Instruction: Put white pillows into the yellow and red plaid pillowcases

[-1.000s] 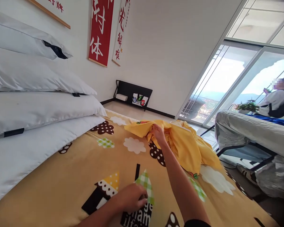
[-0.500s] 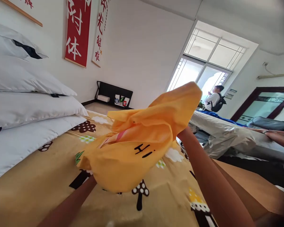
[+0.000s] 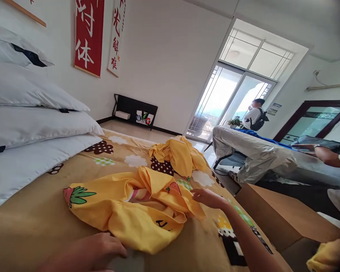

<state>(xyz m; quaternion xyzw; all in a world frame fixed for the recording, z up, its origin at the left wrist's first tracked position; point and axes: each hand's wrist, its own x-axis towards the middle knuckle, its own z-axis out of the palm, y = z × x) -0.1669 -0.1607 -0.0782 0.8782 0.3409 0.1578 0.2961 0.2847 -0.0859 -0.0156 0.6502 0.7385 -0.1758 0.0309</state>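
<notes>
A crumpled yellow cloth cover (image 3: 136, 226) with carrot prints and the word "Hi" lies on the patterned bedding. Through its folded opening, pink-and-white striped fabric shows. My left hand (image 3: 99, 247) is low in the view, just below the near edge of the cover, with loosely bent fingers and nothing held. At the cover's right side, my right hand (image 3: 208, 198) reaches left with its fingers extended near the cloth; whether the fingertips touch it I cannot tell. A second yellow cloth (image 3: 184, 155) lies bunched farther back.
White pillows (image 3: 39, 121) are stacked at left on the brown bedding (image 3: 45, 226). An open cardboard box (image 3: 294, 211) stands at right, with yellow fabric (image 3: 328, 255) near it. Beyond are a plastic-covered table (image 3: 260, 151), a co-worker's hand (image 3: 325, 153) and a standing person (image 3: 253, 115).
The yellow cover has come down from my raised hands and now lies on the bedding. My right hand has dropped and come off it; the second yellow cloth behind is now visible.
</notes>
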